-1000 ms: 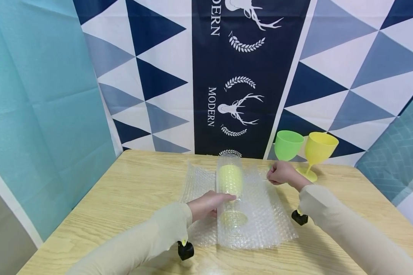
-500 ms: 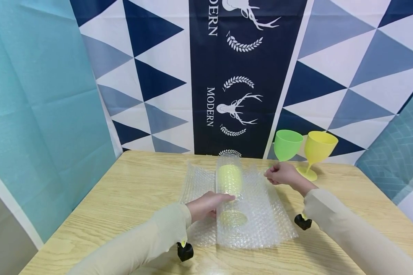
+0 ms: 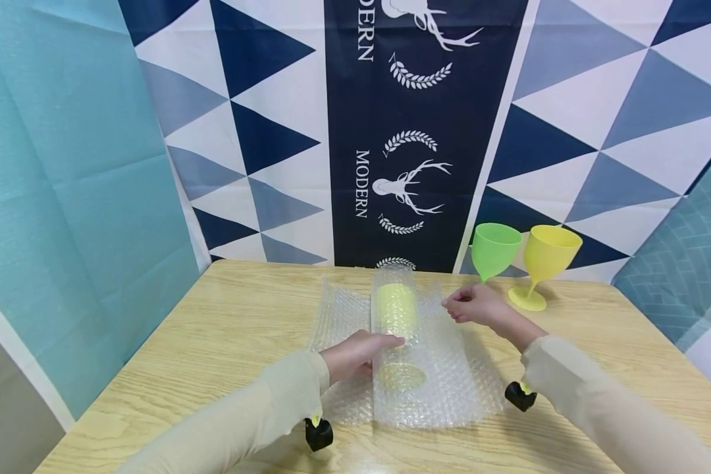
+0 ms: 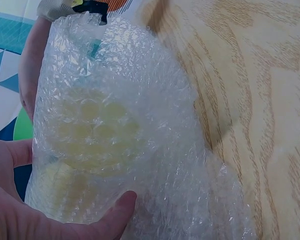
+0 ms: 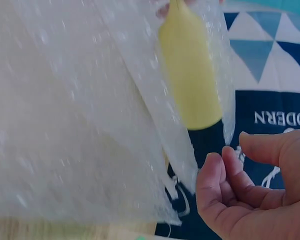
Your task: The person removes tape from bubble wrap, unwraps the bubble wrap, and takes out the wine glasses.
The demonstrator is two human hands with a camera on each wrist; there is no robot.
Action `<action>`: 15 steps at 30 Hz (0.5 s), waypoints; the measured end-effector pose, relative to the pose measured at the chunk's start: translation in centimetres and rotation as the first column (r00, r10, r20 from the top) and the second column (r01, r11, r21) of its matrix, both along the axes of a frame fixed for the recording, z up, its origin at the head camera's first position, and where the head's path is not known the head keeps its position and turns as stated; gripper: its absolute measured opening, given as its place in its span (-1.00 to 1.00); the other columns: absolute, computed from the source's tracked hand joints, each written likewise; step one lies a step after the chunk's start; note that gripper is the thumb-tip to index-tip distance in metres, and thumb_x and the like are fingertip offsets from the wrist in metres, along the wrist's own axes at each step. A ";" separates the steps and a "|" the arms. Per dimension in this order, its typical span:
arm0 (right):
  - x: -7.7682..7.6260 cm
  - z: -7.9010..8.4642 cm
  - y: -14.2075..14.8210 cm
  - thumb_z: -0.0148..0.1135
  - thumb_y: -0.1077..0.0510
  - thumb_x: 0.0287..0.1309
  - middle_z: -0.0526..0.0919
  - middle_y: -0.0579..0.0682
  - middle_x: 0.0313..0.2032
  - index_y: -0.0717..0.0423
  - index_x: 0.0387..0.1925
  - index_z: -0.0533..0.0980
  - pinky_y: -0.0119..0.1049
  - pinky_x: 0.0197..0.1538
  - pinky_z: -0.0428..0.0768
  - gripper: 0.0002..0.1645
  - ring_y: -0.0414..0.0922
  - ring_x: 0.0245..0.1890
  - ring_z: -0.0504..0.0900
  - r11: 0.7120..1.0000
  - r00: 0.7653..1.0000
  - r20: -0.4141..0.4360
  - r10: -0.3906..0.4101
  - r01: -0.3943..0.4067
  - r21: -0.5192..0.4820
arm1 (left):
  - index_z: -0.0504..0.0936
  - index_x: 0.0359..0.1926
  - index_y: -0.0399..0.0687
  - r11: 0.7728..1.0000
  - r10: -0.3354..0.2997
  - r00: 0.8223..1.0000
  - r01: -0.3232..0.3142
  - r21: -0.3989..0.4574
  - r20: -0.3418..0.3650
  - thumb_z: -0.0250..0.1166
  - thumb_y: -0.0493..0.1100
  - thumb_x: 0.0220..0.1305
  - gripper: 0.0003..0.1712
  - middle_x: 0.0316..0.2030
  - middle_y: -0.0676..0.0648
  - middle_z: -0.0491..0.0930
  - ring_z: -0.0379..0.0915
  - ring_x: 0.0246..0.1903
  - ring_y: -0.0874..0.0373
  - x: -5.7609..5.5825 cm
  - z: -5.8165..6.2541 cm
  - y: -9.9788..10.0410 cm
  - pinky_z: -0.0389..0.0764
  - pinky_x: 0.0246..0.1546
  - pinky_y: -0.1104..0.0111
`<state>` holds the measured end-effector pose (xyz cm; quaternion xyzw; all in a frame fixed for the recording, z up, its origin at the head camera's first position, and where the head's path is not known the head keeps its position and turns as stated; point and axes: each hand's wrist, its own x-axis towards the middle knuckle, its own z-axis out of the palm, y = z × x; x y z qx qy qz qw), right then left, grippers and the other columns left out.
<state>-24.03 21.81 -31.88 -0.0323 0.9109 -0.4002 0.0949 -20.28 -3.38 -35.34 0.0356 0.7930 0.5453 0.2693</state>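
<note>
A yellow goblet point(image 3: 396, 309) lies inside bubble wrap point(image 3: 432, 388) on the wooden table, its foot point(image 3: 401, 376) toward the near end. My left hand point(image 3: 355, 355) holds the roll from its left side, the thumb point(image 4: 121, 206) laid across the wrap and the fingers behind it. Off the upper right corner of the wrap is my right hand point(image 3: 476, 308), its fingers point(image 5: 209, 177) loosely bent. A small gap shows between its thumb and fingertips, with nothing visible in it. The right wrist view looks into the roll's end at the goblet's bowl point(image 5: 192, 75).
Behind my right hand stand a green goblet point(image 3: 495, 249) and a second yellow goblet point(image 3: 550, 253), upright. Patterned cloth point(image 3: 403, 131) hangs along the table's back edge. A flat part of the wrap point(image 3: 343, 309) spreads left of the roll.
My right hand has shifted a little left, away from the goblets and toward the roll, uncovering more of the standing yellow goblet's base. The left hand has stayed in place.
</note>
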 end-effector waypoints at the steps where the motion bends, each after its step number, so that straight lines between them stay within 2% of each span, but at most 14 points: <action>1: 0.2 -0.1 -0.2 0.19 0.08 0.26 0.65 0.07 -0.31 0.38 -0.09 0.52 -0.19 -0.05 0.69 -0.60 -0.21 -0.34 0.63 1.000 1.000 -0.014 0.008 -0.008 0.000 | 0.40 0.22 -0.30 1.000 0.000 1.000 0.000 -0.002 0.000 0.27 0.19 0.15 -0.21 0.13 -0.20 0.51 0.50 0.05 -0.03 0.0 0.0 0.0 0.32 0.31 -0.05; 4: 0.7 -0.7 -1.0 0.23 0.15 0.20 0.68 0.08 -0.32 0.35 -0.12 0.56 -0.19 -0.11 0.69 -0.67 -0.21 -0.35 0.65 0.999 0.996 -0.068 0.050 -0.049 0.014 | 0.40 0.22 -0.30 1.000 0.000 1.000 0.000 -0.015 -0.004 0.27 0.20 0.15 -0.19 0.15 -0.21 0.49 0.49 0.08 -0.04 0.0 -0.1 0.1 0.36 0.28 -0.02; 10: 2.0 -1.8 -2.3 0.32 0.23 0.09 0.69 0.06 -0.34 0.27 -0.23 0.60 -0.35 -0.26 0.63 -0.79 -0.21 -0.37 0.63 0.988 0.980 -0.139 0.142 -0.131 0.085 | 0.33 0.28 -0.31 0.999 -0.003 1.000 0.003 -0.033 0.002 0.26 0.23 0.15 -0.12 0.28 -0.27 0.37 0.36 0.24 -0.14 0.0 0.1 0.0 0.34 0.31 -0.02; 13: 2.9 -2.3 -2.8 0.35 0.24 0.05 0.70 0.04 -0.35 0.23 -0.27 0.60 -0.42 -0.27 0.60 -0.82 -0.23 -0.37 0.63 0.972 0.961 -0.169 0.219 -0.199 0.128 | 0.35 0.27 -0.29 1.000 -0.005 1.000 0.005 -0.029 -0.002 0.26 0.23 0.15 -0.14 0.27 -0.26 0.39 0.38 0.23 -0.13 0.0 0.1 0.0 0.34 0.31 -0.02; 15: 3.5 -2.6 -2.9 0.36 0.24 0.03 0.70 0.02 -0.37 0.22 -0.30 0.59 -0.46 -0.27 0.60 -0.83 -0.25 -0.37 0.63 0.953 0.938 -0.197 0.284 -0.254 0.162 | 0.37 0.25 -0.28 1.000 -0.008 1.000 0.008 -0.031 -0.003 0.26 0.23 0.15 -0.16 0.25 -0.25 0.41 0.39 0.22 -0.13 0.0 0.0 0.0 0.34 0.31 -0.02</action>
